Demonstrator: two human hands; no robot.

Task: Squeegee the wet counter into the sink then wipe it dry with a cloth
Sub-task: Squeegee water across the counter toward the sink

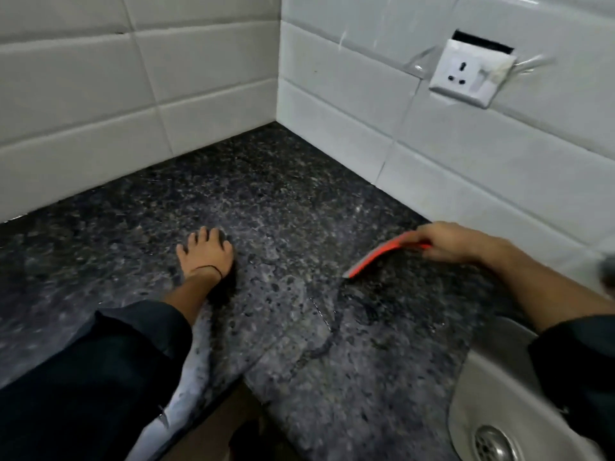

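Observation:
The dark speckled granite counter (273, 201) fills an inside corner and shows wet streaks and a thin water line near its middle. My right hand (456, 242) grips the handle of a red squeegee (376, 256), whose blade rests tilted on the counter close to the right wall. My left hand (206, 252) lies flat on the counter with fingers spread, holding nothing, a thin dark band on its wrist. The steel sink (482, 387) with its drain (496, 442) sits at the lower right, partly behind my right sleeve. No cloth is in view.
White tiled walls (100, 94) close the counter at the back and on the right. A white wall socket (466, 73) hangs loose on the right wall. The counter's front edge runs diagonally at the bottom, with floor below.

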